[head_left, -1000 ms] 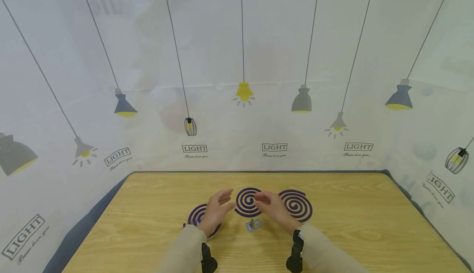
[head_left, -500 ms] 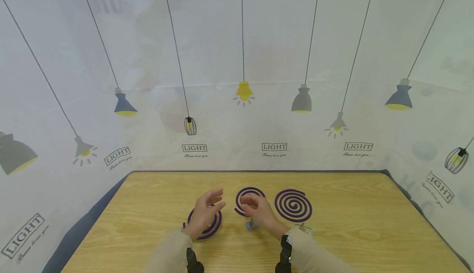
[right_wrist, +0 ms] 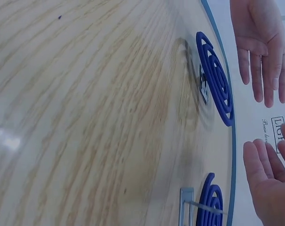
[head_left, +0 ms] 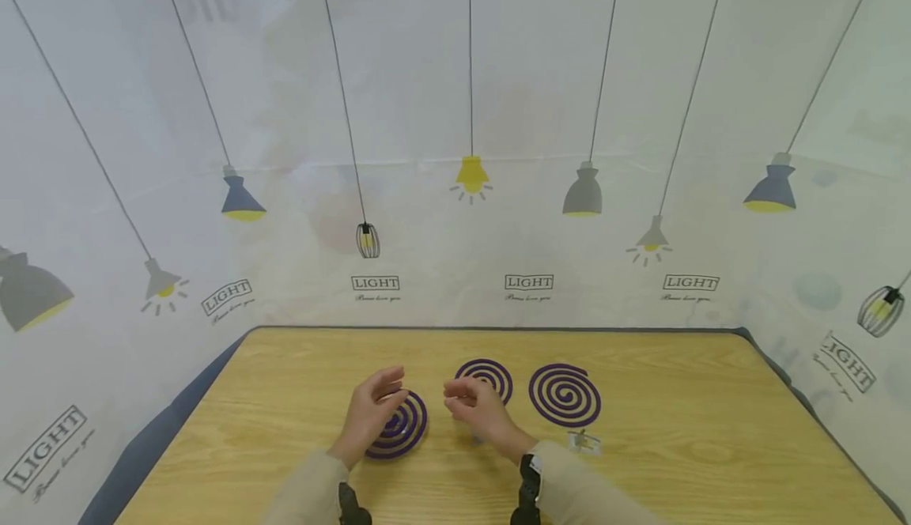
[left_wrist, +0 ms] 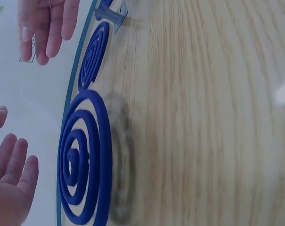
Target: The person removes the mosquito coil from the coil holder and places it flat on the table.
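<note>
Three spiral mosquito coils, purple in the head view, are at the table. The left mosquito coil point(left_wrist: 106, 155) is raised above the wood on a metal stand point(right_wrist: 203, 84), casting a shadow. My left hand point(head_left: 370, 413) hovers at its left side, fingers extended, holding nothing. Over the front of the middle mosquito coil point(head_left: 509, 389) is my right hand point(head_left: 482, 416), its fingers loosely bent around nothing. That hand mostly hides a small metal stand point(right_wrist: 183, 207) in front of the middle coil. The right mosquito coil point(head_left: 567, 395) lies flat, with another metal stand point(head_left: 584, 441) in front.
The wooden table point(head_left: 676, 430) ends at a dark edge against a pale wall sheet point(head_left: 427, 217) printed with hanging lamps. A tiny dark speck point(right_wrist: 59, 17) lies on the wood in the right wrist view.
Both hands have moved left, the left one to the left coil's outer side. The right hand has drawn away from the right coil, uncovering it and its stand. The coils have stayed in place.
</note>
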Demonstrator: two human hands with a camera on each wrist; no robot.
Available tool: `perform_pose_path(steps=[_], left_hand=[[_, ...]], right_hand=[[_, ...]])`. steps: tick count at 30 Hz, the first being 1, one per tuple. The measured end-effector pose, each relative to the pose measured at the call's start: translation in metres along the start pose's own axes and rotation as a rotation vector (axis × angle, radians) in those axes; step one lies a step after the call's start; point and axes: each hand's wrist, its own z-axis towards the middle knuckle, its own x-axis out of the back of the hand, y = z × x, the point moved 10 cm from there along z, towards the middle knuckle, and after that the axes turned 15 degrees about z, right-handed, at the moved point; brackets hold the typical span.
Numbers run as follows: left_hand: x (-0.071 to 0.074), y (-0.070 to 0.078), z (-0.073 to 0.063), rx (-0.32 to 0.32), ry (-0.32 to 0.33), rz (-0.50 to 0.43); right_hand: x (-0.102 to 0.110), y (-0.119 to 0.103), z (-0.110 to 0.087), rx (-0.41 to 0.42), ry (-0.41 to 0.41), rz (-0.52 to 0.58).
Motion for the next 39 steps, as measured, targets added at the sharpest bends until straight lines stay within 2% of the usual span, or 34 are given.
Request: perform_pose_path(steps=[5,10,16,26,39], left_hand=[[0.012,-0.008,0.001,-0.01,0.046,0.022],[0.019,-0.021,0.0,0.046,0.063,0.039],[0.029,-0.034,-0.002,0.076,0.112,0.082],[0.037,-0.055,-0.003,0.145,0.123,0.122],[0.041,-0.067,-0.009,0.158,0.116,0.156]], right_hand=[[-0.009,0.006,0.003,-0.01,0.007,-0.029],[-0.015,0.013,0.004,-0.033,0.013,-0.047],[-0.018,0.021,0.007,-0.026,0.031,-0.084],[-0.019,0.032,0.01,-0.008,0.064,-0.207],[-0.027,0.039,0.012,-0.026,0.061,-0.148]])
